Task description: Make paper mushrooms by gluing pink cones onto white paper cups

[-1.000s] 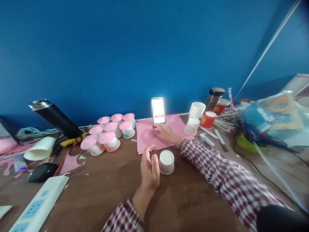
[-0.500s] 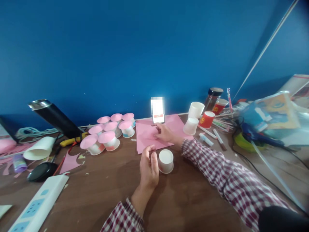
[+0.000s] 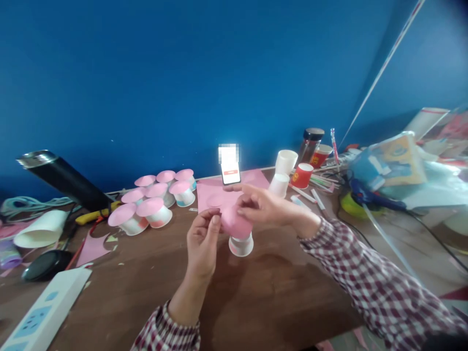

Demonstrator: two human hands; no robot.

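Observation:
A pink paper disc (image 3: 236, 223) is between my two hands, over an upturned white paper cup (image 3: 242, 245). My right hand (image 3: 259, 204) pinches the disc's upper right edge between thumb and fingers. At the disc's left edge, my left hand (image 3: 205, 239) has its thumb and fingertips closed together; the rim seems to reach them. Behind the hands lie pink paper sheets (image 3: 204, 191), with another round piece faintly visible on top. Several upturned cups topped with pink discs (image 3: 153, 207) stand to the left.
A lit phone (image 3: 230, 171) leans at the wall. White cups (image 3: 286, 161), a red cup (image 3: 302, 175) and pens stand or lie to the right, near a plastic bag (image 3: 387, 161). At left are a black flask (image 3: 66, 178) and a power strip (image 3: 47, 309).
My right hand has lifted a pink disc from the sheets and brought it toward me, above the cup. My left hand has left the cup's side and moved up to the disc's edge.

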